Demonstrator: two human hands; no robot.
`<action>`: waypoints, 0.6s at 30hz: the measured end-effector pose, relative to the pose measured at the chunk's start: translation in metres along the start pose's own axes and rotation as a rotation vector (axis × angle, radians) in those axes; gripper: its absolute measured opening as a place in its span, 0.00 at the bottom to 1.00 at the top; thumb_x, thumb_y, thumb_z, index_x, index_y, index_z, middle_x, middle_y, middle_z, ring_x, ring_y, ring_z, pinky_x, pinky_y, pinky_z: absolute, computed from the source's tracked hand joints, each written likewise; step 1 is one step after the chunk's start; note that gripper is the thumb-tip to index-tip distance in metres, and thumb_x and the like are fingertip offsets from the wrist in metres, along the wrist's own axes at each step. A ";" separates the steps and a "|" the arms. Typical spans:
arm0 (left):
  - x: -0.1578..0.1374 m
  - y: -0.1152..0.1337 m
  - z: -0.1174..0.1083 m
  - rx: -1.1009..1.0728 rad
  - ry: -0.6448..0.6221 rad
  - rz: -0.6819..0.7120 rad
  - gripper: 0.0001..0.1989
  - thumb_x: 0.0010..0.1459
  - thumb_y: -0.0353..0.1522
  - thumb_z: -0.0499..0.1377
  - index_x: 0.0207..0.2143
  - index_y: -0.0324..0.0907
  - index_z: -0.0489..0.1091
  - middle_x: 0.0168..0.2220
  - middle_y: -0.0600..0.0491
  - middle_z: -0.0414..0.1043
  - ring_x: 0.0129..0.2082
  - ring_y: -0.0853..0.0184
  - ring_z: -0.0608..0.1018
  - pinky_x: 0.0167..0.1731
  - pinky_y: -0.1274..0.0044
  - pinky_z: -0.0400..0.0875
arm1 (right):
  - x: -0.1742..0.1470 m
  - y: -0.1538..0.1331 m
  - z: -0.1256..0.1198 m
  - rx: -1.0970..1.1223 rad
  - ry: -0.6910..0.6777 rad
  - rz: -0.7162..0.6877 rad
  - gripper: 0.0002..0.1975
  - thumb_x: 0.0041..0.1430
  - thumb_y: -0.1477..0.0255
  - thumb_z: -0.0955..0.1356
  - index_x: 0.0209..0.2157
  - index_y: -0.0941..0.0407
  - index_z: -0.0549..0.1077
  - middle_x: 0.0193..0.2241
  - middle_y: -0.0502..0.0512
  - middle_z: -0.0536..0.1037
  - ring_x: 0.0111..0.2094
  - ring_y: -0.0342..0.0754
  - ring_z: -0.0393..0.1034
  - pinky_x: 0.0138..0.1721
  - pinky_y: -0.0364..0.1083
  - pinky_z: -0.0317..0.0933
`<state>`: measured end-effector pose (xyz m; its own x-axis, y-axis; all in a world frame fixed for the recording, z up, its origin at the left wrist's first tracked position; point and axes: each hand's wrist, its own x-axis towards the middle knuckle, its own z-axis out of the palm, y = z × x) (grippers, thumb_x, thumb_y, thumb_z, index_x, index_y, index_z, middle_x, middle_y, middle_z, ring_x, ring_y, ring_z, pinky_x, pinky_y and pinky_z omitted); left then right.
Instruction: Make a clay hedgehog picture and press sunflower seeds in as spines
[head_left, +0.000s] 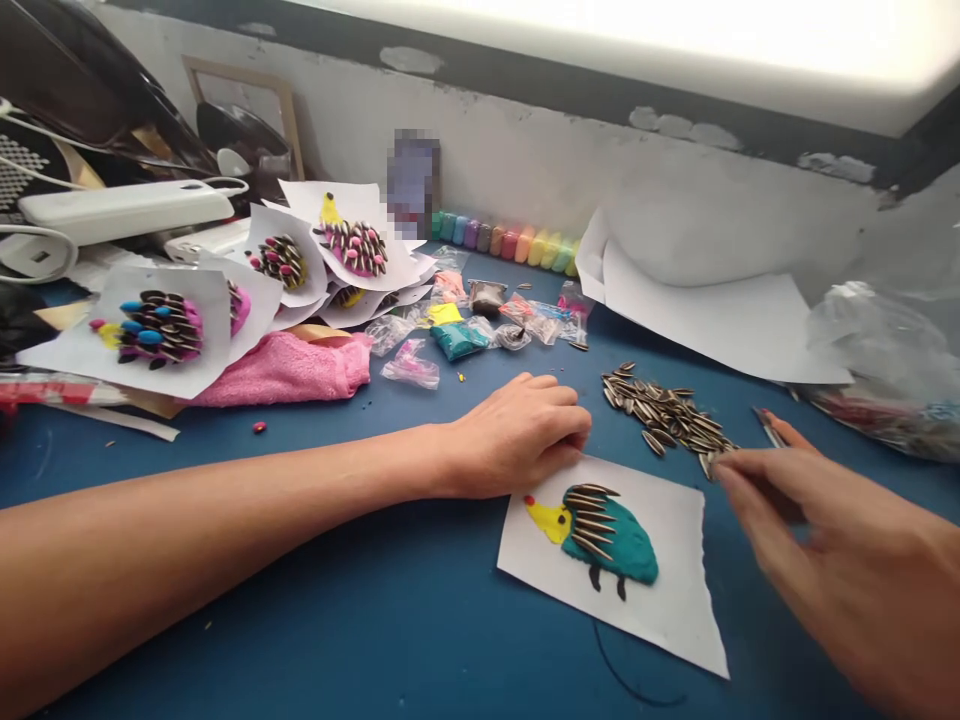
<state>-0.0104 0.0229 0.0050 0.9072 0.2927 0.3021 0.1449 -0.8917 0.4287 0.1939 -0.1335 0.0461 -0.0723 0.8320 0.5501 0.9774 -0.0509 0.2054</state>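
My left hand (525,435) lies palm down with its fingers curled in, touching the upper left edge of a white paper sheet (675,620); whatever may be under those fingers is hidden. On this sheet is a clay hedgehog (630,545) with a teal body, yellow face and red nose, and rows of striped sunflower seeds (592,522) stuck into its front. To the right, my right hand (817,540) pinches thumb and forefinger on a sunflower seed (706,465) at the near end of a seed pile (667,410). Its other fingers are partly hidden.
Finished seed hedgehogs on paper (161,330) are stacked at the left beside a pink cloth (289,368). Small bags of clay (459,338) lie mid-table, with colored clay tubs (510,243) along the wall. White sheets (690,310) and a plastic bag (892,350) occupy the back right.
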 end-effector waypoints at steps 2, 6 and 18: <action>0.000 0.000 0.000 -0.001 0.002 0.007 0.06 0.62 0.26 0.56 0.32 0.39 0.70 0.34 0.52 0.70 0.36 0.66 0.67 0.41 0.74 0.61 | 0.003 0.016 0.007 -0.012 -0.049 -0.058 0.14 0.66 0.65 0.62 0.34 0.52 0.78 0.32 0.54 0.81 0.40 0.54 0.78 0.28 0.48 0.63; -0.001 -0.001 0.002 0.008 0.021 0.023 0.06 0.63 0.26 0.55 0.32 0.40 0.70 0.34 0.52 0.69 0.36 0.66 0.67 0.41 0.74 0.61 | 0.006 0.021 0.024 0.071 -0.054 -0.066 0.16 0.68 0.65 0.61 0.35 0.52 0.78 0.32 0.52 0.80 0.34 0.48 0.76 0.32 0.48 0.64; -0.001 -0.001 0.003 -0.024 0.034 0.013 0.06 0.62 0.25 0.56 0.31 0.39 0.69 0.34 0.53 0.69 0.36 0.67 0.67 0.40 0.74 0.61 | 0.015 0.019 0.048 0.179 -0.177 -0.019 0.16 0.67 0.63 0.61 0.33 0.55 0.74 0.32 0.55 0.77 0.35 0.51 0.71 0.36 0.49 0.63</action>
<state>-0.0102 0.0228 0.0019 0.8952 0.2926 0.3362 0.1228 -0.8871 0.4450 0.2211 -0.0956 0.0189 -0.0704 0.9164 0.3941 0.9970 0.0513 0.0588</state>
